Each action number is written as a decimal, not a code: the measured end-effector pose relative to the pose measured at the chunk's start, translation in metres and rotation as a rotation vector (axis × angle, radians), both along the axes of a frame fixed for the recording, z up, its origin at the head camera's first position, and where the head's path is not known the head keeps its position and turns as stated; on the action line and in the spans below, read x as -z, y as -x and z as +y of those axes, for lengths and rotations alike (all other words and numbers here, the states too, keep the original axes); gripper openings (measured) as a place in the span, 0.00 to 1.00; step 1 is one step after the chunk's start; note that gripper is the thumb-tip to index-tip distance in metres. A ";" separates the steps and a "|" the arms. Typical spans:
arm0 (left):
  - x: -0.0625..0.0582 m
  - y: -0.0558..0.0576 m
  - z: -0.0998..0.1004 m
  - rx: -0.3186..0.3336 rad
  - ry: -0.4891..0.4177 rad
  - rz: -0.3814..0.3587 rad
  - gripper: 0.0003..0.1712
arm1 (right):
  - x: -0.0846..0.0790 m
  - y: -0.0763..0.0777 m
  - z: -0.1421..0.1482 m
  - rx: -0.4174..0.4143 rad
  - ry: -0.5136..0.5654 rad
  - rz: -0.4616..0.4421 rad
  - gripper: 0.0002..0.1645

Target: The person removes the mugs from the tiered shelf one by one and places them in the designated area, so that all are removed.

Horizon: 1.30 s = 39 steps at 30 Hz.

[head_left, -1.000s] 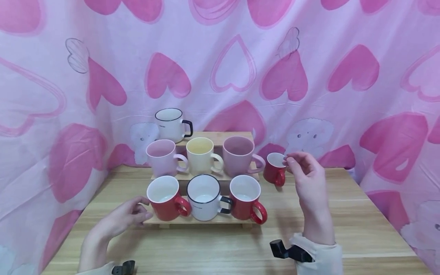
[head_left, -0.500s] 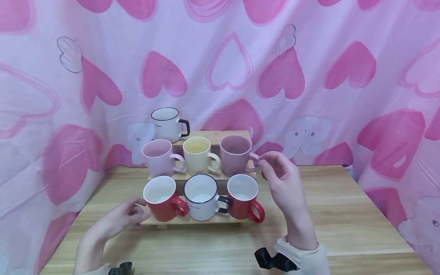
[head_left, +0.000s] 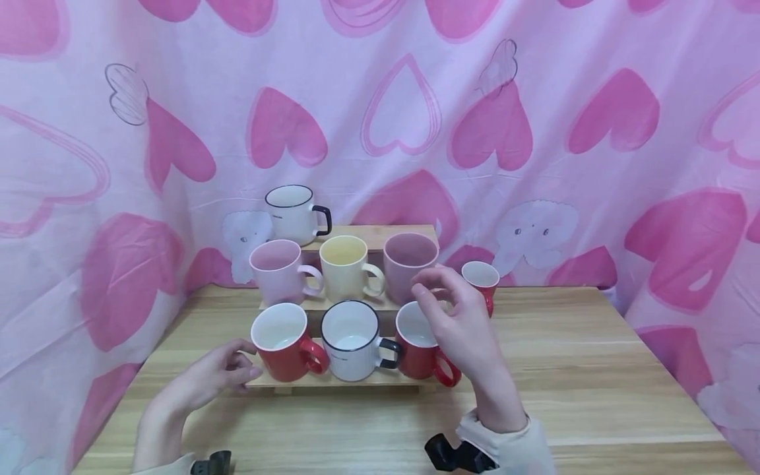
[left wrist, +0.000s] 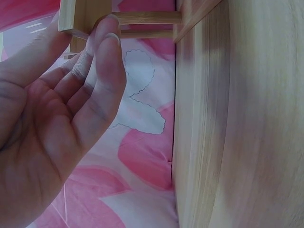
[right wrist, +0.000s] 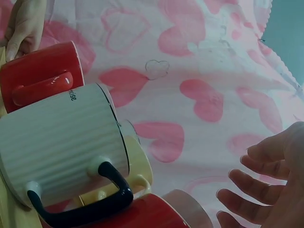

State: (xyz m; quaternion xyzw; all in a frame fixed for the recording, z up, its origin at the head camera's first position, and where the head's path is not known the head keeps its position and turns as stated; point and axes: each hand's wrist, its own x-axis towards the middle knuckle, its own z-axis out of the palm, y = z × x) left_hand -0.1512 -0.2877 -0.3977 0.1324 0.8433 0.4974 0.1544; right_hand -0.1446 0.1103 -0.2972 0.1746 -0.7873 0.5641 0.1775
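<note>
My left hand [head_left: 208, 379] grips the left end of a tiered wooden rack [left wrist: 92, 16], its board end between thumb and fingers. On the rack's front tier stand a left red mug [head_left: 284, 349], a white black-rimmed mug [head_left: 350, 343] and a right red mug [head_left: 415, 340]. A pink mug [head_left: 278, 274], a yellow mug [head_left: 344, 270] and a mauve mug [head_left: 404, 257] fill the middle tier. My right hand [head_left: 460, 323], fingers loosely bent and holding nothing, hovers before the mauve mug and partly covers it and the right red mug.
Another white mug [head_left: 291, 214] with a black handle is on the top tier's left end. A small red mug [head_left: 482, 280] stands right of the rack, partly behind my right hand. A heart-patterned cloth [head_left: 380, 99] hangs behind the wooden table [head_left: 594, 369].
My right hand has moved left, from beside the small red mug to in front of the mauve mug. My left hand stays at the rack's end.
</note>
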 end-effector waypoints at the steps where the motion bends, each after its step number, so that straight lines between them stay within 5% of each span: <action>1: 0.000 0.000 0.000 0.002 0.000 0.000 0.26 | 0.000 0.000 -0.002 -0.008 0.003 -0.004 0.12; 12: -0.001 0.006 0.005 0.008 0.011 0.010 0.26 | -0.012 0.017 -0.020 -0.018 -0.094 0.068 0.09; 19: 0.000 0.004 0.003 0.008 0.024 0.027 0.26 | -0.018 0.030 -0.031 0.025 -0.266 0.156 0.06; 30: -0.002 0.006 0.001 0.013 0.011 0.007 0.27 | -0.042 0.054 -0.044 -0.096 -0.429 0.214 0.07; 39: 0.003 0.002 -0.004 0.035 -0.019 -0.018 0.28 | -0.061 0.082 -0.059 -0.187 -0.543 0.095 0.08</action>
